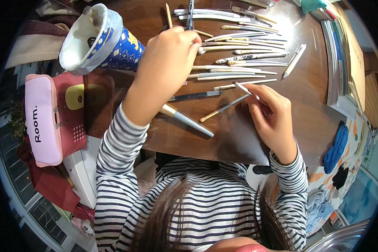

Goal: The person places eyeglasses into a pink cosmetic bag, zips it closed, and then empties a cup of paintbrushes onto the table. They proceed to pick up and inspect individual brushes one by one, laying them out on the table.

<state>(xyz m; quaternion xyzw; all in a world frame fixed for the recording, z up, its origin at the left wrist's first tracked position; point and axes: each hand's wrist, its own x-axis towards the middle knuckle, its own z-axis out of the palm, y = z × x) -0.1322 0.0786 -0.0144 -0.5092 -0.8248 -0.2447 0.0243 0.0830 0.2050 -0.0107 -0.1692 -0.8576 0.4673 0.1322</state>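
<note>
My left hand (168,61) reaches over the brown table with its fingers closed around a dark, slim pen (190,15). Beside it, a thin wooden stick (168,15) runs behind the knuckles, and whether the hand touches it is hidden. In my right hand (269,115), a slim white-handled brush (242,88) is pinched between thumb and fingers. Several makeup brushes (239,48) lie roughly side by side beyond both hands. Nearer me rest a thick brush with a pale blue handle (193,123), a dark pen (195,95) and a thin brush (223,109).
A blue patterned cup (126,47) with a plastic liner stands tilted in view at left. Below it sits a pink and red pencil case (72,119). A white pen (294,61) lies near stacked books (337,63); blue yarn (335,148) is at the right edge.
</note>
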